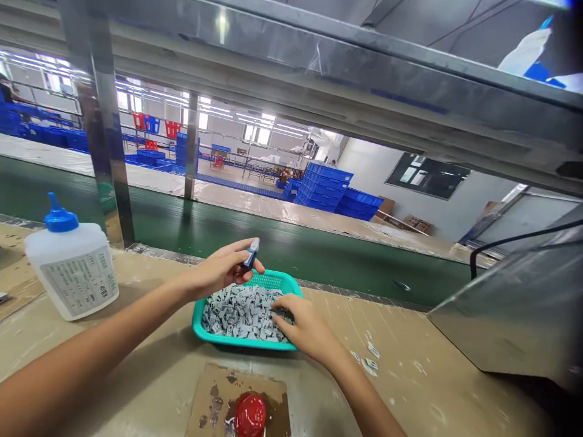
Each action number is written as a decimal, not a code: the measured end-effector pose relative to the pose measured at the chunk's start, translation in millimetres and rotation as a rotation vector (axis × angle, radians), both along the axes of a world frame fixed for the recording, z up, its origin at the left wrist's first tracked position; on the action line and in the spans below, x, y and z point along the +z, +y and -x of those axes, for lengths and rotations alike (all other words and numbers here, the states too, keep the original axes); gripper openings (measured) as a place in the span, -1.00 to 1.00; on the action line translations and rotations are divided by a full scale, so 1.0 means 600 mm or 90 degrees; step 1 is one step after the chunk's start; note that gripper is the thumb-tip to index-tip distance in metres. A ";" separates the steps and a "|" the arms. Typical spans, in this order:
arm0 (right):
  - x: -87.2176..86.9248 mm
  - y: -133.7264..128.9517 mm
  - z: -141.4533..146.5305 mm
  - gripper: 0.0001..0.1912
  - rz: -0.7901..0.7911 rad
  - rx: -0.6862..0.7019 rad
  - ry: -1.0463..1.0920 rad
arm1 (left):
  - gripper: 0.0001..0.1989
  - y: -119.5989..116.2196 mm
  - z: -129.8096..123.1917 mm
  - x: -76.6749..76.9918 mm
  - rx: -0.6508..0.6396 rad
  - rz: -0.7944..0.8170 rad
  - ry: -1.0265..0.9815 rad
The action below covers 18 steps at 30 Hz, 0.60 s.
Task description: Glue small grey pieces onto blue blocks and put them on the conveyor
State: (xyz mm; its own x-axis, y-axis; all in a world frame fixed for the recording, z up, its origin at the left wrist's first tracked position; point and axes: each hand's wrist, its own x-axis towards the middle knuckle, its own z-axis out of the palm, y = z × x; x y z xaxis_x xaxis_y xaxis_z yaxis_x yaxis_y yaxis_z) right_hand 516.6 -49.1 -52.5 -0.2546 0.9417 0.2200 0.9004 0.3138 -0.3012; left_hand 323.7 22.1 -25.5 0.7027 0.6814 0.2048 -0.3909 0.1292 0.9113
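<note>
The left hand (pixel 218 267) holds a little blue and white tube (pixel 250 254) in a narrow grip, between the thumb and the fingers. The tube stands almost straight up, with its white end at the top, leaning a bit to the right. The right hand (pixel 306 325) is open a little, and its fingertips (pixel 277 301) press into a pile of gray tags (pixel 234 315). I cannot tell if they hold a tag. The tags lie in a green basket (pixel 246 342), right under both hands. At 9 o'clock from the basket stands a white bottle (pixel 70 270) with a blue cap. At 6 o'clock, a red lid (pixel 250 416) sits on brown card (pixel 210 400). A few loose tags (pixel 370 358) lie on the table at 4 o'clock. At 12 o'clock runs a green belt (pixel 319 262).
</note>
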 end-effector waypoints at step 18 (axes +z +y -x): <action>-0.017 0.020 0.005 -0.83 -0.011 0.056 -0.050 | -0.64 0.041 0.013 -0.009 0.163 -0.282 0.180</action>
